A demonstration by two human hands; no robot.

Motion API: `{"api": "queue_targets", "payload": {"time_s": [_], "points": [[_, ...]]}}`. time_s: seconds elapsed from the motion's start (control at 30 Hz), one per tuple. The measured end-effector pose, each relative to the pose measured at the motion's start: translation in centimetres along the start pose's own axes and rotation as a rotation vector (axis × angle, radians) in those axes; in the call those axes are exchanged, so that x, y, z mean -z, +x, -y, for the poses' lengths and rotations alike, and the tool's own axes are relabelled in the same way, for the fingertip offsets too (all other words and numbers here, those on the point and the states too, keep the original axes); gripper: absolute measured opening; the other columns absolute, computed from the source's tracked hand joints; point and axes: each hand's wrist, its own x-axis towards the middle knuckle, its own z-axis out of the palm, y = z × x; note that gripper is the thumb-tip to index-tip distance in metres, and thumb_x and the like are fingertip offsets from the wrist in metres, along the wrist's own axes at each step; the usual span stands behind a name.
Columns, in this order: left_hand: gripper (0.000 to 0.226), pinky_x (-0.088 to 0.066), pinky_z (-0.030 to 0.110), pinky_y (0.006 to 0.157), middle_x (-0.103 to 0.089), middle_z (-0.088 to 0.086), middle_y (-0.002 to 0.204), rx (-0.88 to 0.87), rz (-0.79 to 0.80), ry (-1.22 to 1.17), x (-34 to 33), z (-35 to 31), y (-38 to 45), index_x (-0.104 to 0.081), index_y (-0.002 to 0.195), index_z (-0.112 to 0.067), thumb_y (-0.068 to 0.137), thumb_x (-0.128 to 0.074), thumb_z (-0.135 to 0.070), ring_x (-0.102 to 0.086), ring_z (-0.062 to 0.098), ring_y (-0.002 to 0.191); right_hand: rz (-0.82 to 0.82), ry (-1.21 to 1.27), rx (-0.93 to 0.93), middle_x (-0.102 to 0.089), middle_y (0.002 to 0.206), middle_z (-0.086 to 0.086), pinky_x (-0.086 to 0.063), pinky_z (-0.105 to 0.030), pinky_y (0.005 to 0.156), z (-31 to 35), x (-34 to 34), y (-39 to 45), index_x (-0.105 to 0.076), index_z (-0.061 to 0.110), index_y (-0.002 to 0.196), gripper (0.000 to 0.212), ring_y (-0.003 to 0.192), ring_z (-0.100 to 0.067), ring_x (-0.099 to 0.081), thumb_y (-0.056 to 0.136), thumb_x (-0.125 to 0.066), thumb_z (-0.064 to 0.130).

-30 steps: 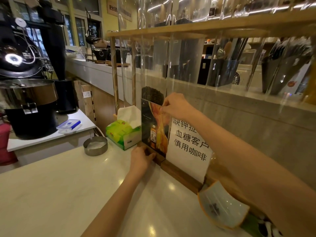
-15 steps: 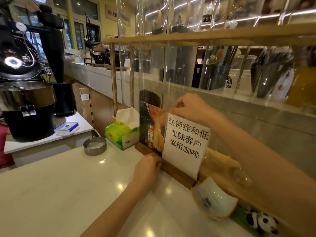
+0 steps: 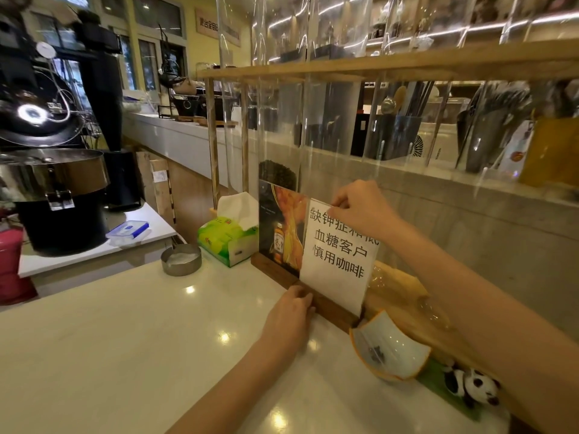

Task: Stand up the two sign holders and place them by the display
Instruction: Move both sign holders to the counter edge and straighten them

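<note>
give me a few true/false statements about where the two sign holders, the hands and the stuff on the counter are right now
1. Both sign holders stand upright: the white sign holder and the dark sign holder. True.
2. The right hand pinches the white sign's top edge. True.
3. The left hand holds the tissue box. False: it rests at the white sign's wooden base.
4. The metal dish is right of the signs. False: it sits to their left, beyond the tissue box.
5. The panda toy lies near the counter's right end. True.
</note>
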Motion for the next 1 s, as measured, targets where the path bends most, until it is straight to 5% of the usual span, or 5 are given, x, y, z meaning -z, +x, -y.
{"api": "queue_targets", "payload": {"time_s": [0.83, 1.0], "points": [[0.035, -0.034, 0.022, 0.102, -0.041, 0.008, 0.138, 0.003, 0.023, -0.004, 0.36, -0.17, 0.15, -0.052, 0.123, -0.011, 0.095, -0.036, -0.026, -0.046, 0.02, 0.121, -0.039, 0.009, -0.036, -0.072, 0.09, -0.016, -0.04, -0.01, 0.055, -0.02, -0.3, 0.13, -0.069, -0.002, 0.09, 0.016, 0.068, -0.013, -0.058, 0.082, -0.063, 0.011], [0.035, -0.036, 0.022, 0.101, -0.042, 0.007, 0.137, 0.0, 0.017, -0.013, 0.34, -0.04, 0.23, -0.053, 0.122, -0.012, 0.094, -0.037, -0.026, -0.047, 0.019, 0.119, -0.032, 0.001, -0.035, -0.072, 0.092, -0.016, -0.046, -0.02, 0.063, -0.01, -0.2, 0.13, -0.068, -0.002, 0.092, 0.017, 0.07, -0.014, -0.059, 0.082, -0.063, 0.011]]}}
